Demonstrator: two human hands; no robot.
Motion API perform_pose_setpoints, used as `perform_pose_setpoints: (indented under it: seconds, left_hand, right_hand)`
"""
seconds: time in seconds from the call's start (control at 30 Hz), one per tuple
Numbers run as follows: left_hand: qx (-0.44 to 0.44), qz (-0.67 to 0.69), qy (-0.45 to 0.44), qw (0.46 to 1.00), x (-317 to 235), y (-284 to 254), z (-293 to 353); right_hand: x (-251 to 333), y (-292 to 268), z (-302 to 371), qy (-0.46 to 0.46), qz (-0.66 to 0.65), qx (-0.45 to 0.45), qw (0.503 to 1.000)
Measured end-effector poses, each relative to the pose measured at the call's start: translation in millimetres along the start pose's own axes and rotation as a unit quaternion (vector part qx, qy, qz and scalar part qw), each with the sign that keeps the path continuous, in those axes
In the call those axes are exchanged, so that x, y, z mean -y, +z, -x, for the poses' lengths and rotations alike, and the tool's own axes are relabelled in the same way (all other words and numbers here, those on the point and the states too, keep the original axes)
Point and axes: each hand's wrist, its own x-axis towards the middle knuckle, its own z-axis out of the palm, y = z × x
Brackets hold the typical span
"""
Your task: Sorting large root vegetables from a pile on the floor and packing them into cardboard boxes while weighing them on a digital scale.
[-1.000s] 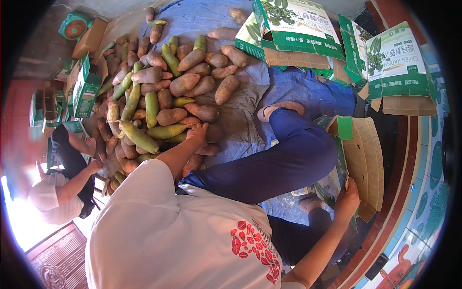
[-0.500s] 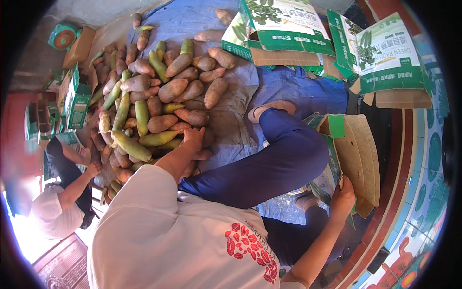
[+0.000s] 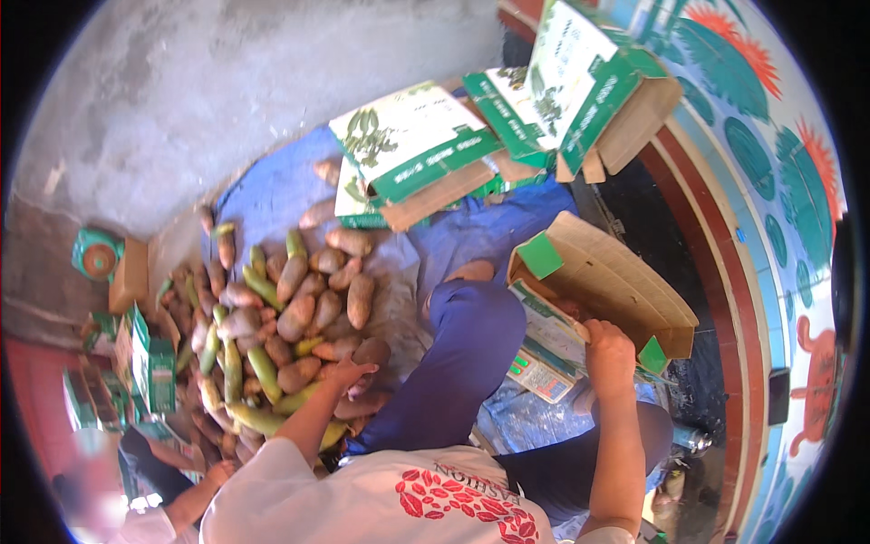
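Beside my left knee, my left hand (image 3: 350,372) is closed around a brownish, soil-coated radish (image 3: 372,353) at the right edge of a large heap. Part of its grip is hidden. Other radishes (image 3: 264,372) in the heap are long and green, many of them muddy. On the other side, my right hand (image 3: 609,352) grips the near edge of an open cardboard box (image 3: 625,281) with green corners. The box is tilted, its brown inside facing up. Something reddish shows dimly inside it, near my fingers.
Printed green-and-white cartons (image 3: 417,145) stand open at the back. A white scale (image 3: 542,374) with green lit displays sits below my box. At left, another person's hand (image 3: 219,472) is by the heap, near more cartons (image 3: 149,363) and a teal round device (image 3: 97,254).
My view has swung, so the heap sits lower and more wall shows. The box is turned more upright, with my right hand higher on its edge. My left hand now grasps a radish.
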Motion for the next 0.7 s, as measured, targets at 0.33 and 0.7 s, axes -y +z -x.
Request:
perform_pose_setpoints:
  seconds: [0.33, 0.7]
  left_hand:
    - [-0.068, 0.220, 0.259, 0.938, -142, -94, 51]
    - [-0.067, -0.207, 0.570, 0.793, -337, -16, 146]
  right_hand:
    - [18, 7, -8, -0.018, -0.010, 0.003, 1.000]
    - [16, 11, -4, -0.016, -0.006, 0.023, 1.000]
